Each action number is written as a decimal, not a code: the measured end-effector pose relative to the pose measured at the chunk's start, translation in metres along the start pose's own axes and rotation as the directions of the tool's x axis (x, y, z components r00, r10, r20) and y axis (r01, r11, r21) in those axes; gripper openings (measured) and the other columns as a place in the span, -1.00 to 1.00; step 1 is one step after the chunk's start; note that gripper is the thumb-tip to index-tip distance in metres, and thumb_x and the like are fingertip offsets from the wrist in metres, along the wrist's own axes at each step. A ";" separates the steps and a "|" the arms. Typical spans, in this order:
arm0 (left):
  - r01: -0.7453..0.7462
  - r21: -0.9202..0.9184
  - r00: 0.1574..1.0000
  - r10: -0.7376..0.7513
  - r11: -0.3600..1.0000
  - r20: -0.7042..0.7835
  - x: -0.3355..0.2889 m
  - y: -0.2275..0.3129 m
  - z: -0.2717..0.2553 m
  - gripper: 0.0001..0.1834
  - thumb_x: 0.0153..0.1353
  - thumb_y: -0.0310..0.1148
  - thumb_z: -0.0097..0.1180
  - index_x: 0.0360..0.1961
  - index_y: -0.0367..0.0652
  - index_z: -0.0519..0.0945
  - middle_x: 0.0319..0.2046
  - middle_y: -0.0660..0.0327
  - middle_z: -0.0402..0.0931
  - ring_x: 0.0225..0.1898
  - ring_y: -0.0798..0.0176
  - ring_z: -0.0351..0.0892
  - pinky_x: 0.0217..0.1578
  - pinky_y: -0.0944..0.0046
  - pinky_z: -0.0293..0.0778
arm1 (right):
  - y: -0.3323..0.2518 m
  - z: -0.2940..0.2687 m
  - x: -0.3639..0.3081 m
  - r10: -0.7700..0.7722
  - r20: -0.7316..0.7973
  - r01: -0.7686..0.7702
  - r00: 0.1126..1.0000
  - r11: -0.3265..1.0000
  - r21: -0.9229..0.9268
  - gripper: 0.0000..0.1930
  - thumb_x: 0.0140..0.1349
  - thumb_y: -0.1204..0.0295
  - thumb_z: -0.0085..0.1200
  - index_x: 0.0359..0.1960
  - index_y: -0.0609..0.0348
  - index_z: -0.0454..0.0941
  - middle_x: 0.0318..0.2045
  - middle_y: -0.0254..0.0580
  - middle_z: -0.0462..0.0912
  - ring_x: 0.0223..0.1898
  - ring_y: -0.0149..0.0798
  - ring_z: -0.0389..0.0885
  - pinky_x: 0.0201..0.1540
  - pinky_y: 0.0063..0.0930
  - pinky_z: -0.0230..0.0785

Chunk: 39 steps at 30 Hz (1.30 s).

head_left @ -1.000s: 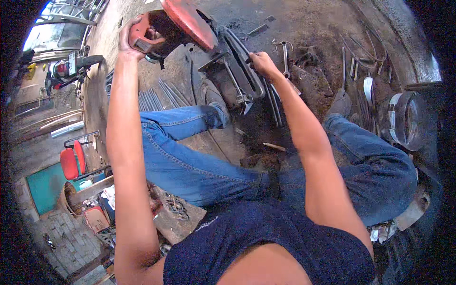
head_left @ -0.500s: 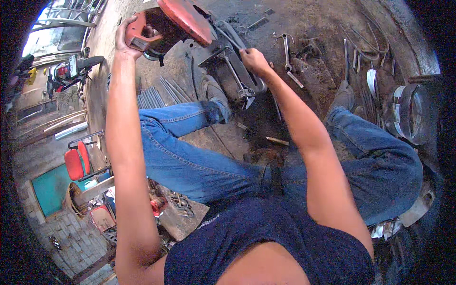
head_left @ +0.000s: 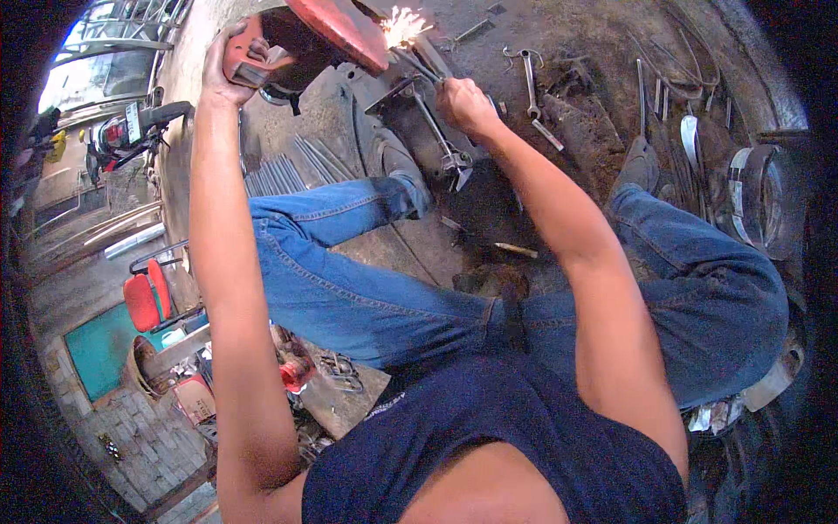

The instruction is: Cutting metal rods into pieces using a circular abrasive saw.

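Note:
My left hand (head_left: pixel 223 74) is wrapped round the handle of a red chop saw (head_left: pixel 340 37), whose rounded guard reaches the top edge. White-orange sparks (head_left: pixel 403 29) burst at the guard's right side. My right hand (head_left: pixel 465 106) is closed on the near end of a metal bar (head_left: pixel 417 63) that runs up to the sparks. Just below, the saw's screw clamp (head_left: pixel 434 127) sits on its base. The blade itself is hidden by the guard.
Right of my right hand lie a spanner (head_left: pixel 530 83) and some scrap metal. Cut metal rods (head_left: pixel 275 177) lie beside my left foot. A short pointed stick (head_left: pixel 517 250) is between my legs. A red chair (head_left: pixel 141 303) and a motorcycle (head_left: pixel 118 131) stand at left.
Sparks have appeared beside the saw guard. My right hand has shifted slightly up and left with the metal bar; my left hand has moved a little, still on the handle.

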<state>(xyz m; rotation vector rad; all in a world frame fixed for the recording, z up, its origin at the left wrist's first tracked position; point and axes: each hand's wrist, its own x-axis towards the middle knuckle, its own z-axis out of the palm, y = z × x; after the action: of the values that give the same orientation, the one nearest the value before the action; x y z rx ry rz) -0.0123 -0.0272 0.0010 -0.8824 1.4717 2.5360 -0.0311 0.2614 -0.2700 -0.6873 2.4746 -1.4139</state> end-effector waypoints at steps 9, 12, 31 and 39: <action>-0.002 0.015 0.999 0.001 1.000 0.054 -0.002 -0.003 0.003 -0.75 0.11 -0.31 -0.01 -0.23 -0.18 0.34 -0.48 0.20 0.29 -0.54 0.37 0.36 -0.51 0.43 0.44 | 0.003 -0.008 -0.003 0.038 0.102 -0.035 0.994 0.999 -0.033 -0.74 0.06 0.36 -0.18 -0.38 0.30 0.49 -0.33 0.33 0.49 -0.23 0.24 0.49 -0.14 -0.04 0.34; 0.035 -0.034 0.996 -0.032 0.999 0.086 -0.002 -0.002 0.003 -0.75 0.12 -0.30 -0.01 -0.22 -0.18 0.35 -0.49 0.20 0.29 -0.54 0.35 0.36 -0.48 0.40 0.43 | -0.001 -0.012 -0.005 0.013 0.082 -0.008 0.997 0.998 -0.057 -0.75 0.06 0.36 -0.17 -0.35 0.27 0.48 -0.33 0.33 0.49 -0.22 0.24 0.48 -0.15 -0.05 0.34; -0.015 -0.040 1.000 0.015 0.999 0.012 0.000 -0.004 0.003 -0.66 0.05 -0.32 0.05 -0.21 -0.28 0.30 -0.54 0.17 0.32 -0.54 0.34 0.40 -0.46 0.36 0.49 | 0.010 -0.001 -0.006 -0.012 0.034 0.012 0.999 1.000 0.007 -0.78 0.10 0.39 -0.21 -0.40 0.31 0.41 -0.43 0.35 0.48 -0.30 0.33 0.46 -0.21 0.06 0.31; -0.002 -0.001 1.000 0.002 1.000 0.019 0.001 -0.003 0.001 -0.70 0.12 -0.26 -0.01 -0.21 -0.22 0.31 -0.52 0.22 0.28 -0.55 0.35 0.36 -0.36 0.25 0.48 | 0.015 0.002 -0.009 -0.032 0.060 0.029 0.998 0.999 0.043 -0.77 0.11 0.37 -0.20 -0.42 0.32 0.40 -0.44 0.39 0.46 -0.31 0.35 0.45 -0.23 0.08 0.29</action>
<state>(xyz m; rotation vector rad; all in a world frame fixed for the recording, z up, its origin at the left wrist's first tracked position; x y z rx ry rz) -0.0123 -0.0255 -0.0012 -0.8552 1.4665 2.5399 -0.0265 0.2706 -0.2847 -0.7510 2.3905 -1.4299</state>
